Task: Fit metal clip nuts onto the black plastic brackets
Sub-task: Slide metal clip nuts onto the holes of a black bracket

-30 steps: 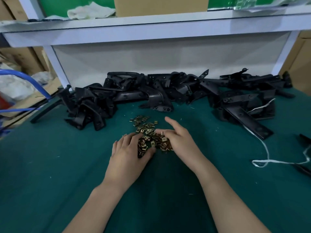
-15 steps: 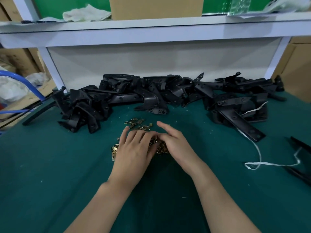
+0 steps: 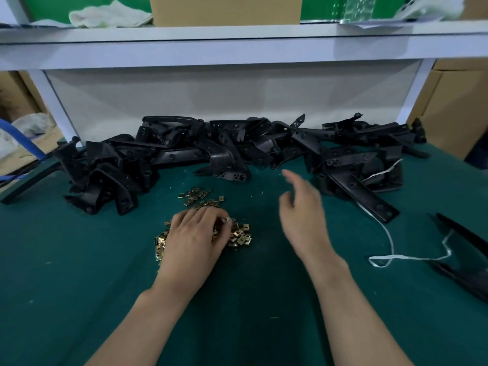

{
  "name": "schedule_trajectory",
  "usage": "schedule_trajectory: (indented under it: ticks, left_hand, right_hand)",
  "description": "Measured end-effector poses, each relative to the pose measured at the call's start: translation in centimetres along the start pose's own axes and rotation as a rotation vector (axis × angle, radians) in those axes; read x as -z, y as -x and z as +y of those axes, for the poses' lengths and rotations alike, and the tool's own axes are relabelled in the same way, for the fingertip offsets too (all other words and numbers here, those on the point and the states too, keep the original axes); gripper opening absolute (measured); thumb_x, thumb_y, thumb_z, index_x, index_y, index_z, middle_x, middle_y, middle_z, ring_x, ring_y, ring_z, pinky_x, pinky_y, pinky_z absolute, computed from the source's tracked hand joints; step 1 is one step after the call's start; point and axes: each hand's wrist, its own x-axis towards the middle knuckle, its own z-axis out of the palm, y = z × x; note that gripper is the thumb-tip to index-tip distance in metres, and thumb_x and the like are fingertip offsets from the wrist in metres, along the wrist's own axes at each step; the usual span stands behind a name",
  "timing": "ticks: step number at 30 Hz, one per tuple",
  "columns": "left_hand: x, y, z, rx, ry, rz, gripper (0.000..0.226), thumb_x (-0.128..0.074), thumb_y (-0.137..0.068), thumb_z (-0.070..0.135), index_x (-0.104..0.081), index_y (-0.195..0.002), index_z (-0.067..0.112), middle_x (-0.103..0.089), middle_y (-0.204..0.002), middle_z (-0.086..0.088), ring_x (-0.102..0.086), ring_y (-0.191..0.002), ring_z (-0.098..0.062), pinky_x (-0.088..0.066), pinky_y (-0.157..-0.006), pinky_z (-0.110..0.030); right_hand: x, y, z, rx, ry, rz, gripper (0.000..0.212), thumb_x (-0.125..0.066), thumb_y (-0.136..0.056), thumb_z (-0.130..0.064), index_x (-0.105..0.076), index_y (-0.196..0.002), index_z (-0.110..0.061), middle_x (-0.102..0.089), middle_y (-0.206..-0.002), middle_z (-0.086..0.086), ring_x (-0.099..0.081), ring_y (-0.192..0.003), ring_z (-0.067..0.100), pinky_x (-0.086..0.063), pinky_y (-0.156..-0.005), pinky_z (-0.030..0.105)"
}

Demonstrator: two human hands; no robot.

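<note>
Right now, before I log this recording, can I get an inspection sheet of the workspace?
Surface: green cloth table, with small pale flecks on it.
Job's things: clip nuts in a loose pile at front middle; black brackets heaped along the back.
Clutter: one separate black part at the right edge.
Hands: left hand rests on the nut pile with fingers bent into it, grip cannot be told; right hand raised, blurred, fingers loose, holding nothing visible.
Cables: nothing seen; a white string trails over the cloth on the right.
Surroundings: white shelf above with a cardboard box and a rag; blue tube at left.
</note>
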Motion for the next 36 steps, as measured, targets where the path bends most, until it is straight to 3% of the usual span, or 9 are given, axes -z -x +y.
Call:
schedule_trajectory:
  ticks: [4, 7, 9, 14, 18, 24, 29, 33, 36]
  left_hand:
    - [0.0, 0.0, 0.1, 0.019, 0.004, -0.01, 0.009, -0.066, -0.092, 0.026, -0.066, -0.097, 0.019, -0.071, -0.096, 0.009, -0.066, -0.091, -0.019, -0.045, -0.091, -0.038]
    - [-0.1, 0.0, 0.1, 0.034, 0.007, -0.01, 0.008, -0.067, -0.091, 0.025, -0.066, -0.096, 0.019, -0.071, -0.095, 0.01, -0.065, -0.09, -0.018, -0.043, -0.091, -0.036]
    - [0.0, 0.0, 0.1, 0.045, 0.017, -0.013, 0.007, -0.067, -0.091, 0.024, -0.066, -0.096, 0.019, -0.07, -0.095, 0.011, -0.065, -0.09, -0.018, -0.042, -0.092, -0.034]
    - [0.1, 0.1, 0.2, 0.058, 0.022, -0.025, 0.008, -0.068, -0.092, 0.025, -0.066, -0.097, 0.019, -0.07, -0.095, 0.011, -0.064, -0.09, -0.016, -0.041, -0.092, -0.033]
    - [0.2, 0.1, 0.2, 0.073, 0.028, -0.03, 0.008, -0.068, -0.092, 0.024, -0.066, -0.097, 0.019, -0.07, -0.094, 0.011, -0.064, -0.09, -0.016, -0.042, -0.091, -0.033]
    - [0.3, -0.1, 0.2, 0.086, 0.038, -0.044, 0.008, -0.066, -0.093, 0.027, -0.066, -0.099, 0.021, -0.07, -0.095, 0.012, -0.064, -0.091, -0.014, -0.041, -0.092, -0.031]
    - [0.2, 0.0, 0.1, 0.079, 0.046, -0.026, 0.008, -0.067, -0.093, 0.026, -0.065, -0.098, 0.021, -0.07, -0.094, 0.012, -0.064, -0.09, -0.013, -0.04, -0.091, -0.029]
    - [0.1, 0.0, -0.1, 0.07, 0.046, -0.011, 0.008, -0.069, -0.092, 0.025, -0.065, -0.098, 0.021, -0.069, -0.094, 0.013, -0.064, -0.089, -0.013, -0.04, -0.09, -0.029]
    - [0.0, 0.0, -0.1, 0.066, 0.048, 0.001, 0.008, -0.068, -0.092, 0.026, -0.065, -0.098, 0.021, -0.07, -0.093, 0.012, -0.064, -0.089, -0.012, -0.038, -0.09, -0.028]
  right_hand:
    - [3.6, -1.5, 3.4, -0.076, 0.367, 0.26, 0.048, -0.055, -0.092, -0.004, -0.053, -0.139, -0.007, -0.048, -0.143, 0.02, -0.039, -0.135, 0.038, -0.024, -0.117, 0.048]
    - [4.3, -1.5, 4.7, -0.174, 0.473, 0.29, 0.049, -0.058, -0.095, -0.012, -0.048, -0.143, -0.011, -0.038, -0.151, 0.017, -0.029, -0.143, 0.037, -0.008, -0.122, 0.056]
    - [4.4, -1.6, 4.8, -0.198, 0.508, 0.332, 0.051, -0.061, -0.094, -0.015, -0.047, -0.143, -0.014, -0.037, -0.149, 0.018, -0.032, -0.139, 0.039, -0.003, -0.121, 0.057]
    - [4.8, -1.6, 5.4, -0.236, 0.588, 0.288, 0.058, -0.067, -0.093, -0.02, -0.044, -0.146, -0.015, -0.04, -0.139, 0.02, -0.035, -0.129, 0.041, -0.016, -0.119, 0.05]
    - [4.7, -1.4, 5.3, -0.244, 0.612, 0.295, 0.049, -0.064, -0.092, -0.011, -0.052, -0.138, -0.019, -0.047, -0.131, 0.019, -0.04, -0.121, 0.04, -0.025, -0.103, 0.047]
    - [4.3, -1.4, 5.3, -0.218, 0.482, 0.285, 0.041, -0.059, -0.093, -0.005, -0.052, -0.133, -0.009, -0.046, -0.125, 0.025, -0.043, -0.109, 0.043, -0.035, -0.098, 0.049]
    - [4.5, -1.4, 5.7, -0.332, 0.501, 0.261, 0.04, -0.061, -0.097, -0.022, -0.05, -0.133, -0.01, -0.052, -0.129, 0.027, -0.046, -0.116, 0.046, -0.032, -0.099, 0.051]
    - [4.6, -1.4, 5.9, -0.355, 0.512, 0.226, 0.041, -0.059, -0.098, -0.019, -0.047, -0.137, -0.013, -0.054, -0.128, 0.026, -0.05, -0.115, 0.046, -0.035, -0.098, 0.053]
    - [4.8, -1.5, 5.4, -0.266, 0.457, 0.266, 0.045, -0.059, -0.097, -0.015, -0.047, -0.14, -0.011, -0.051, -0.13, 0.028, -0.048, -0.114, 0.047, -0.036, -0.098, 0.053]
